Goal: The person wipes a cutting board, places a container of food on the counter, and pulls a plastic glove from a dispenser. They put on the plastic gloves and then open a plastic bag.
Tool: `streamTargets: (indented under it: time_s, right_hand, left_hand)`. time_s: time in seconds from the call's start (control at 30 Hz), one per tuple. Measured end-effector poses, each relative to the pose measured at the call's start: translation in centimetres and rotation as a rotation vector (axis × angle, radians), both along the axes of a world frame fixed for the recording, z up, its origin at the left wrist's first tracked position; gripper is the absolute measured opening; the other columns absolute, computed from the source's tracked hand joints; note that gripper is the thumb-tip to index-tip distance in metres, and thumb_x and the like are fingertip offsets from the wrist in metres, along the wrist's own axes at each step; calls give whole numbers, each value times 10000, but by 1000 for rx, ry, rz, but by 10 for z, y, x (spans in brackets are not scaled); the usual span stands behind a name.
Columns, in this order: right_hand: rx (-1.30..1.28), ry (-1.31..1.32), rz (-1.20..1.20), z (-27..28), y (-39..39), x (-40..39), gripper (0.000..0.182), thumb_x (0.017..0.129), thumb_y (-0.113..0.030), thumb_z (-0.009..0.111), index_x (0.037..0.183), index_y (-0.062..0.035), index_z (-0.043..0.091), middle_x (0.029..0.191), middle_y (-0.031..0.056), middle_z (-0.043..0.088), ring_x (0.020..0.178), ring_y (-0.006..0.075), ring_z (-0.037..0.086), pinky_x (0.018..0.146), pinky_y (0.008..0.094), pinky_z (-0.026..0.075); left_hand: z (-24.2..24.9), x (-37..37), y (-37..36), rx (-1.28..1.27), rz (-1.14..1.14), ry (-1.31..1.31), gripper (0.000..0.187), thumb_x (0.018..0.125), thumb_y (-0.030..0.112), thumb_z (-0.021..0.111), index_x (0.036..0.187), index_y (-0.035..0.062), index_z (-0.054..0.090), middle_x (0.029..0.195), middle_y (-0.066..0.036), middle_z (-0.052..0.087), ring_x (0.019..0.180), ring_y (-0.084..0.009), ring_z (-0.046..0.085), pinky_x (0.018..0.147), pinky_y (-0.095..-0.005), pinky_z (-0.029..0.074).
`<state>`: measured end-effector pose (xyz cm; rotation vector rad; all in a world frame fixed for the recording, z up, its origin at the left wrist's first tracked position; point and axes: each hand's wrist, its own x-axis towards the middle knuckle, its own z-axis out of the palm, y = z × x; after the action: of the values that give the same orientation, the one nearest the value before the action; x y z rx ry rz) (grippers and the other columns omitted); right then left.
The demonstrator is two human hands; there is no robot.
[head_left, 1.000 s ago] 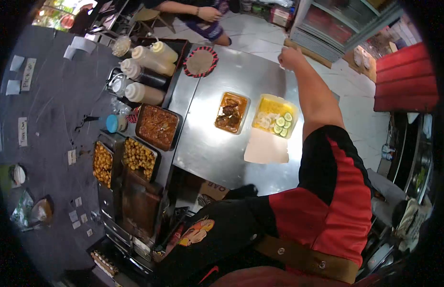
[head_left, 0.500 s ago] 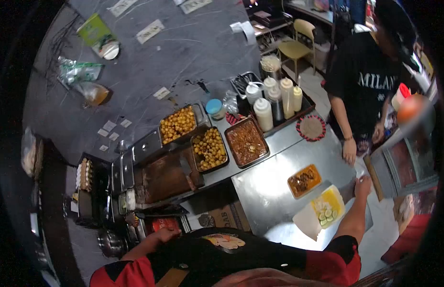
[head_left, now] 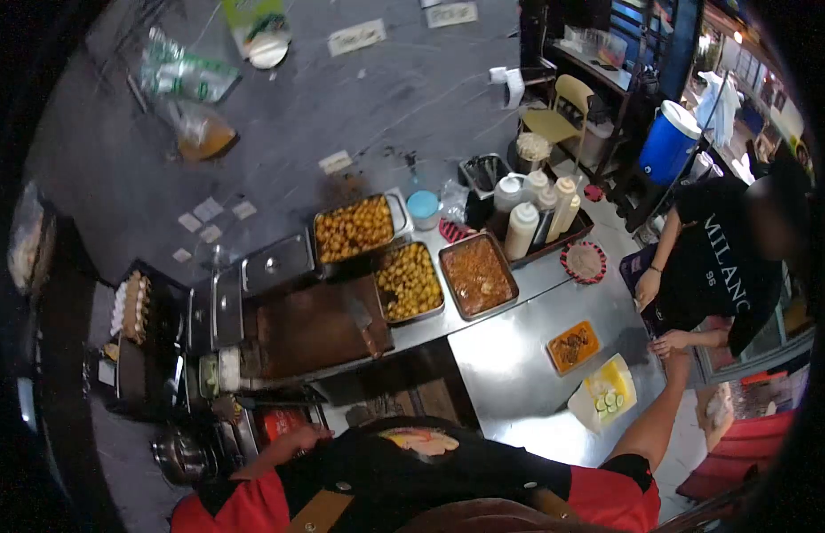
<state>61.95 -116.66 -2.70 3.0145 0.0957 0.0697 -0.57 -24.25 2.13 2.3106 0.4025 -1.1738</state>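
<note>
My right hand [head_left: 676, 359] is at the far right corner of the steel counter [head_left: 519, 355], meeting a co-worker's hand [head_left: 670, 341]; its fingers are mostly hidden there. Left of that arm lies a yellow and white paper wrapper [head_left: 621, 375] with cucumber slices [head_left: 609, 401] on it. Just beyond the wrapper is an orange tray of dark, saucy food [head_left: 573, 346]. My left hand [head_left: 306, 437] is low, close to my apron, beside a red container [head_left: 283, 421]. Its fingers look curled, and what they hold, if anything, is hidden.
Pans of small round potatoes [head_left: 354, 229] and brown stew [head_left: 477, 275] line the counter beside a flat griddle [head_left: 319, 324]. Squeeze bottles [head_left: 522, 231] stand behind. A co-worker in a black shirt [head_left: 719, 258] stands at the right. A steel pot [head_left: 183, 456] is lower left.
My view has shifted, so the counter items appear moved. The co-worker has turned, and one of their hands now meets my right hand. The menu-like panels at the right are out of view.
</note>
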Motion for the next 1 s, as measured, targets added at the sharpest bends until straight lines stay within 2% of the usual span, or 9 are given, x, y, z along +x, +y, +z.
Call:
streamTargets:
  time_s: [0.07,0.17,0.33,0.4,0.5,0.67,0.87,0.93,1.0]
  right_hand:
    - [341,-80,-221,82,55,-39,391,1007,-340,564,1149,9,669,1095,236,700,986,387,681,870,463,529]
    - [528,-173,-251,165,136,-79,357,1010,-325,561,1156,-17,669,1094,209,707,974,335,684,846,441,529]
    - [1088,174,-138,167,322,-145,273,984,-252,632,1129,-22,662,1045,92,691,905,153,647,784,308,542]
    - [901,299,85,128,414,-169,330,976,-303,631,1156,-29,661,990,88,696,861,200,695,734,339,552]
    - [591,734,160,115,581,-218,383,949,-353,679,1084,5,688,957,157,751,812,240,727,767,384,562]
    - [266,650,441,90,794,-274,488,909,-454,706,1134,-22,679,1038,214,735,981,377,703,856,431,543]
    - [204,797,713,51,876,-256,524,891,-475,699,1194,-49,685,1094,214,727,1014,392,700,880,494,541]
    - [87,808,799,45,890,-260,520,894,-496,687,1191,-70,694,1079,203,734,970,388,709,853,500,542]
    - [234,815,892,26,897,-265,488,893,-490,691,1163,-83,705,1060,191,737,944,405,704,822,491,545]
  left_hand:
    - [-8,-12,13,-50,-380,-293,441,986,452,564,1246,123,701,1091,-90,669,946,-231,634,872,-416,515]
    - [-67,-16,55,-178,319,209,451,973,476,582,1231,129,710,1085,-80,655,909,-216,622,839,-402,507]
    - [49,5,91,-425,676,301,502,927,624,630,1031,145,738,874,-9,673,774,-140,605,688,-350,500]
    - [48,-21,117,-819,945,141,424,960,554,639,1007,138,708,855,4,699,692,-82,631,589,-253,488]
    - [45,-42,137,-636,1048,28,423,966,531,642,1038,117,687,882,3,689,747,-93,638,603,-260,489]
    - [16,-88,134,-491,1168,-102,388,965,469,663,1073,96,666,913,19,663,853,-102,637,623,-260,486]
    - [-63,-183,87,-653,1418,-230,351,940,423,686,1087,104,672,936,-26,674,761,-150,649,577,-280,484]
    - [-100,-227,64,-366,995,-509,348,922,433,708,1045,109,683,925,-48,676,735,-154,647,550,-262,474]
    - [-88,-248,31,-340,1141,-394,351,915,437,719,1027,106,682,902,-50,674,712,-154,645,545,-272,481]
